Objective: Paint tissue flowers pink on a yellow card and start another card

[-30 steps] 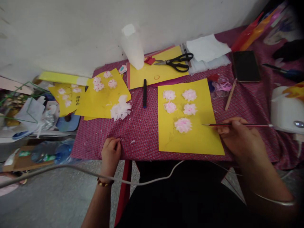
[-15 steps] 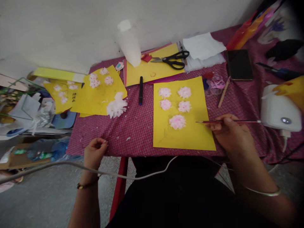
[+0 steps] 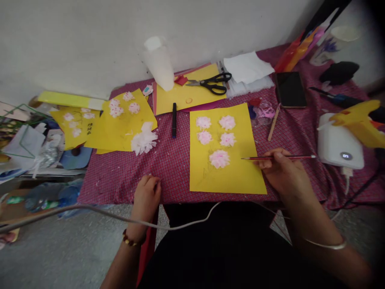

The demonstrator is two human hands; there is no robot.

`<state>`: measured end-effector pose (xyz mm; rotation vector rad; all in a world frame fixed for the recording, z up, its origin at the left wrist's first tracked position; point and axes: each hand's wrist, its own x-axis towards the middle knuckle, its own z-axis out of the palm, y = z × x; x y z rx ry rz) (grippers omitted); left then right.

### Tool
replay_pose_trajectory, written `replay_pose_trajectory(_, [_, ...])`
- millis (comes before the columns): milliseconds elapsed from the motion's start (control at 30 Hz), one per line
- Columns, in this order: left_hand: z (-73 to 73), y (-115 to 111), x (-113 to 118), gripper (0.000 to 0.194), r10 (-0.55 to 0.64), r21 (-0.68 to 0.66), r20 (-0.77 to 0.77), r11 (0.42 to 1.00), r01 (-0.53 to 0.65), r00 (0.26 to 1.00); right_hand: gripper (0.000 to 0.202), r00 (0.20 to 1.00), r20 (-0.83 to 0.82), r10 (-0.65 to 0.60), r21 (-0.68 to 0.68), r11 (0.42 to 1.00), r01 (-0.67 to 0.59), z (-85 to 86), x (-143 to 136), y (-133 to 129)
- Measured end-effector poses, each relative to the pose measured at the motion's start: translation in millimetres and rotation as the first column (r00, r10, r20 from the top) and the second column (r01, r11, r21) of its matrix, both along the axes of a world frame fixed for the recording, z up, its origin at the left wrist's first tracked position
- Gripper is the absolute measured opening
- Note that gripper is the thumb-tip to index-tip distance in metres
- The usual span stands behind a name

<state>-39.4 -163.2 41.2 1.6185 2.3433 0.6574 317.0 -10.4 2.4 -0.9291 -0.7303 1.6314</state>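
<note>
My right hand point(image 3: 284, 172) is closed around a thin red and dark pencil point(image 3: 300, 157), held nearly level with its tip pointing left. That tip hovers over or touches a yellow sheet point(image 3: 240, 180); I cannot tell which. Pale pink paper flowers sit on the sheet, the largest flower point(image 3: 219, 159) lowest, with faint drawn leaf lines below it. At the table's front edge, left of the sheet, my left hand point(image 3: 147, 196) has its fingers curled in. Whatever may be inside them is hidden.
Behind lie a black marker point(image 3: 174, 120), scissors point(image 3: 210, 83) on yellow paper, a white roll point(image 3: 160, 64) and white tissue point(image 3: 248, 68). More flowered yellow sheets point(image 3: 120, 134) are at left. A wooden stick point(image 3: 273, 122), phone point(image 3: 290, 90) and white power bank point(image 3: 339, 140) stand right. A cable point(image 3: 120, 217) crosses in front.
My left hand has moved right along the table edge, its pinched fingers now curled downward. The right hand keeps the pencil over the sheet. The whole view has shifted slightly.
</note>
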Motion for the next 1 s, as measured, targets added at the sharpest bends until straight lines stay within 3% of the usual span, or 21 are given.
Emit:
replay_pose_trajectory(200, [-5.2,9,-7,0.009,0.101,-0.020,0.040,0.995,-0.100,0.994,0.007,0.999,0.039,-0.025,-0.012,1.000,0.025,-6.5,2,2])
replay_pose_trajectory(367, [-7.4,4,-2,0.016,0.113,0.029,0.235,0.992,-0.123,0.965,0.007,0.998,0.002,-0.064,-0.043,0.997,0.064,-8.8,3,2])
replay_pose_trajectory(500, [-9.5,-12,1,0.012,0.130,0.117,0.450,0.972,-0.202,0.884,0.012,0.999,0.020,-0.035,-0.036,0.999,0.035,-8.6,4,1])
replay_pose_trajectory(567, [-7.2,-19,-7,0.002,0.148,0.167,0.584,0.940,-0.296,0.798,0.014,1.000,0.020,-0.022,-0.033,0.999,0.022,-8.2,4,2])
replay_pose_trajectory(767, [11.0,-18,-40,0.028,0.079,0.165,0.923,0.803,-0.573,0.376,0.017,0.999,0.032,-0.021,-0.044,0.999,0.023,-5.9,1,3])
replay_pose_trajectory(900, [18.0,-16,-48,0.028,0.018,0.110,0.981,0.763,-0.637,0.191,0.017,0.998,0.063,-0.018,-0.030,0.999,0.020,-6.8,1,2])
replay_pose_trajectory(1000, [19.6,-19,-59,0.026,0.032,0.021,0.997,0.778,-0.628,0.073,0.018,0.996,0.087,-0.021,-0.009,1.000,0.022,-8.6,1,1])
